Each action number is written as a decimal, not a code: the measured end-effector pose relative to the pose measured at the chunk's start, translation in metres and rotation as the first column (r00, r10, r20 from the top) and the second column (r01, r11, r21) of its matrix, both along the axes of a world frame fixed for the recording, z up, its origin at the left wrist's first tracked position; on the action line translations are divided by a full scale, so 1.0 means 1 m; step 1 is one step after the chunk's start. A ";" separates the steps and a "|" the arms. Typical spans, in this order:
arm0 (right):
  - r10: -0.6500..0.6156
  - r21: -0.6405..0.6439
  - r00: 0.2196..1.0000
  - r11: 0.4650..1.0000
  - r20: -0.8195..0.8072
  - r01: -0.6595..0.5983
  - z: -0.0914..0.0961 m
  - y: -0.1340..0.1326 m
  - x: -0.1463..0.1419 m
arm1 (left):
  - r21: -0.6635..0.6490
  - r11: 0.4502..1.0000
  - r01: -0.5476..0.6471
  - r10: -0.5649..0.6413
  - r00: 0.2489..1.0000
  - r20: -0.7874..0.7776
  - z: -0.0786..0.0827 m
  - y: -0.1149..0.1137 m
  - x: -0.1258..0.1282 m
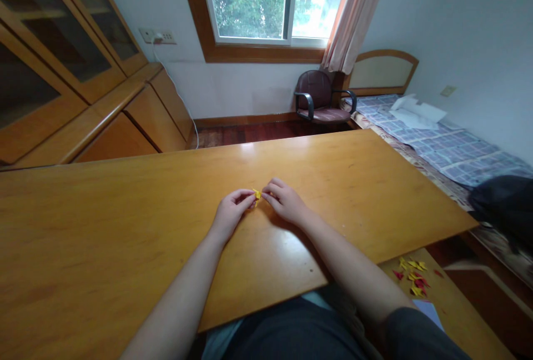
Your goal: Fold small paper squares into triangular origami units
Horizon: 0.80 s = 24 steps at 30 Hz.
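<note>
A small yellow origami crane (257,195) is held just above the wooden table (125,226), near the middle of the view. My left hand (235,208) pinches its left side between thumb and fingertips. From the right, my right hand (283,200) closes thumb and forefinger on the other edge. The fingertips partly cover the folded paper, so its exact shape is hard to make out. At the lower right, several yellow and red folded paper pieces (415,278) lie together on a lower wooden surface (466,315).
A pale sheet (428,311) lies beside the folded pieces. Beyond the table stand a dark red armchair (318,99) and a bed (441,143) with a black bag (506,207). Wooden cabinets (137,121) line the left. The table's right corner (474,225) juts toward the bed.
</note>
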State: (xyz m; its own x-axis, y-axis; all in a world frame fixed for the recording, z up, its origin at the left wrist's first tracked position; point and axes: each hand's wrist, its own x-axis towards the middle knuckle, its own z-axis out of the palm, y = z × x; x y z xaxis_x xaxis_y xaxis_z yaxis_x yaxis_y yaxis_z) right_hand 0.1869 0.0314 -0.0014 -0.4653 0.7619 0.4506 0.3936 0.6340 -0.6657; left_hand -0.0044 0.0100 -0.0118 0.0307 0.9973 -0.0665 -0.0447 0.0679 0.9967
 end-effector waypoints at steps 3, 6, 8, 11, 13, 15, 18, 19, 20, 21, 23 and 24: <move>-0.017 -0.012 1.000 1.000 -0.009 0.017 -0.001 0.000 0.000 | 0.026 1.000 0.018 -0.017 0.999 -0.043 -0.001 0.000 -0.001; -0.026 -0.022 0.999 0.999 -0.020 0.026 -0.001 0.000 -0.001 | 0.051 0.998 0.037 -0.033 0.996 -0.086 -0.003 0.000 -0.002; -0.029 -0.023 0.999 0.999 -0.023 0.029 -0.001 0.000 0.000 | 0.073 0.997 0.039 -0.029 0.991 -0.130 -0.003 0.000 -0.002; -0.029 -0.018 1.000 0.999 -0.008 0.029 0.000 0.001 0.000 | 0.116 0.992 0.045 -0.018 0.974 -0.226 -0.003 -0.001 -0.002; -0.029 -0.018 1.000 0.999 0.004 0.029 0.000 0.001 0.000 | 0.142 0.989 0.052 -0.011 0.961 -0.275 -0.002 -0.001 -0.001; -0.035 -0.023 0.999 0.999 0.008 0.036 0.000 0.001 0.000 | 0.142 0.988 0.059 -0.017 0.961 -0.276 -0.001 -0.002 0.000; -0.071 -0.026 0.997 0.997 -0.009 0.071 -0.002 0.000 -0.002 | 0.105 0.993 0.051 -0.028 0.977 -0.211 -0.001 -0.003 0.001; -0.093 -0.022 0.995 0.995 -0.025 0.093 -0.002 0.000 -0.003 | 0.092 0.995 0.042 -0.024 0.982 -0.187 0.000 -0.003 0.001; -0.117 -0.015 0.992 0.993 -0.047 0.117 -0.003 0.000 -0.004 | 0.082 0.996 0.030 -0.016 0.986 -0.166 0.000 -0.004 0.001; -0.139 -0.003 0.988 0.990 -0.070 0.139 -0.003 -0.001 -0.004 | 0.073 0.997 0.017 -0.006 0.989 -0.148 0.000 -0.004 0.001; -0.162 0.034 0.981 0.986 -0.106 0.166 -0.002 -0.002 -0.005 | 0.057 0.998 -0.013 0.020 0.993 -0.118 0.001 -0.004 0.001; -0.157 0.057 0.981 0.985 -0.112 0.164 -0.002 -0.003 -0.005 | 0.052 0.998 -0.028 0.033 0.994 -0.104 0.002 -0.003 0.001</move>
State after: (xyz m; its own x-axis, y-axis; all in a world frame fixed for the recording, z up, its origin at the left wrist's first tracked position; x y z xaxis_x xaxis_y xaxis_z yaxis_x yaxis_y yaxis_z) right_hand 0.1817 0.0286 -0.0033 -0.2865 0.7899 0.5422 0.4227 0.6120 -0.6684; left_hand -0.0035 0.0067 -0.0101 -0.0042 0.9998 -0.0178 0.0585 0.0180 0.9981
